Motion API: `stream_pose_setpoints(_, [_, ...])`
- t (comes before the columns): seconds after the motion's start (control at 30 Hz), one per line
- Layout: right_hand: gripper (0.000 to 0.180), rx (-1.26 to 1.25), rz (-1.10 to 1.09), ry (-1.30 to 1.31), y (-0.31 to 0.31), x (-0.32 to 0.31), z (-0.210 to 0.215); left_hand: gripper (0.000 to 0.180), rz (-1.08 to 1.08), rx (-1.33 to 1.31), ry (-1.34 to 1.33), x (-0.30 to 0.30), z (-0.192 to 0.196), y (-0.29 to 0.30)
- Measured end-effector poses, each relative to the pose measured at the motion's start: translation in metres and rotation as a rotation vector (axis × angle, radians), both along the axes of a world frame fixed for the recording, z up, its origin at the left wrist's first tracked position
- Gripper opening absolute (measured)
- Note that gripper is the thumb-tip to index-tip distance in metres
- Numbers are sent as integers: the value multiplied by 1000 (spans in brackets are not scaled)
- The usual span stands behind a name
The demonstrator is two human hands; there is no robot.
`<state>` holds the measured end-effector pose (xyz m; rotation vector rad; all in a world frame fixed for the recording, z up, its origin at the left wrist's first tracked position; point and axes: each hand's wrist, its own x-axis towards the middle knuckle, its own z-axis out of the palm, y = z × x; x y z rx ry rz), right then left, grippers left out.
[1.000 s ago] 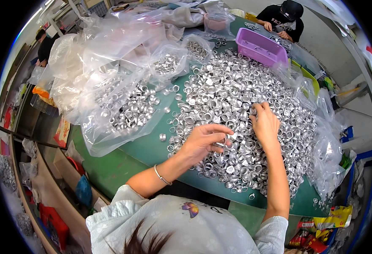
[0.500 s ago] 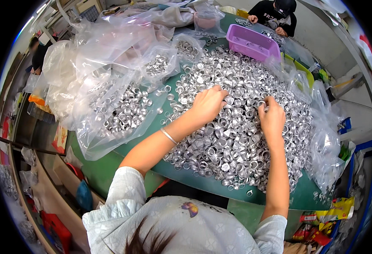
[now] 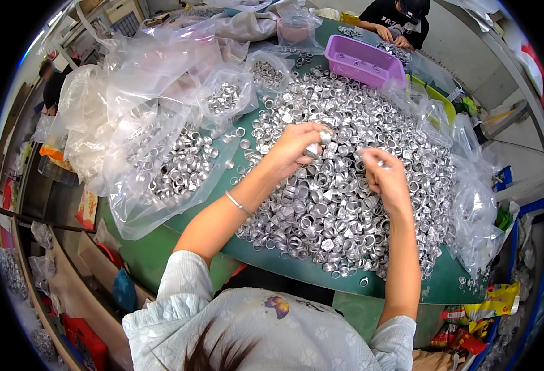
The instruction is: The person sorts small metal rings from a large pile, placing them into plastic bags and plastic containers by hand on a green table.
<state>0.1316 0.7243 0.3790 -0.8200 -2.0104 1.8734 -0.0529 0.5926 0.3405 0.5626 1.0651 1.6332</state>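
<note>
A broad heap of silver metal rings [image 3: 340, 216] covers much of the green table [image 3: 272, 263]. Over its left half is my left hand [image 3: 293, 150], fingers curled with silver rings [image 3: 313, 150] at the fingertips. My right hand [image 3: 386, 182] hovers above the heap's right part, its thumb and forefinger drawn together. A small silvery piece [image 3: 381, 164] shows in its fingers, most likely a ring, partly hidden. A bracelet [image 3: 238, 203] circles my left wrist.
Left of the heap lies a clear plastic bag [image 3: 132, 210] with more rings [image 3: 185, 164]. A purple basket [image 3: 364, 65] holding a few rings stands at the far edge, near a lime-green tray [image 3: 436, 93]. Across the table a person [image 3: 398, 28] handles rings. Crumpled bags [image 3: 476, 204] line the right.
My left hand has shifted slightly left, and rings now show at its fingertips. My right hand has lifted off the heap and moved a little left. The person across has brought both hands together.
</note>
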Motion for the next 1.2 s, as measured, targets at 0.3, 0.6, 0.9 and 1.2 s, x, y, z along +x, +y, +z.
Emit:
stream_pose_setpoints(0.3, [17,750,-49,68,4,-19,-25,21,76,81,-311,16,11,-17])
stream_pose_setpoints(0.6, [18,-741,-123,326,37,-9,-24,9,-4,-445,1560,28,21,0])
stream_pose_setpoints(0.9, [34,1261,98,185,114,-55,-83,11,83,32,-257,16,-24,47])
stream_pose_setpoints(1.2, [16,1128,309,-100,95,-21,-77,19,148,267,-889,45,-18,29])
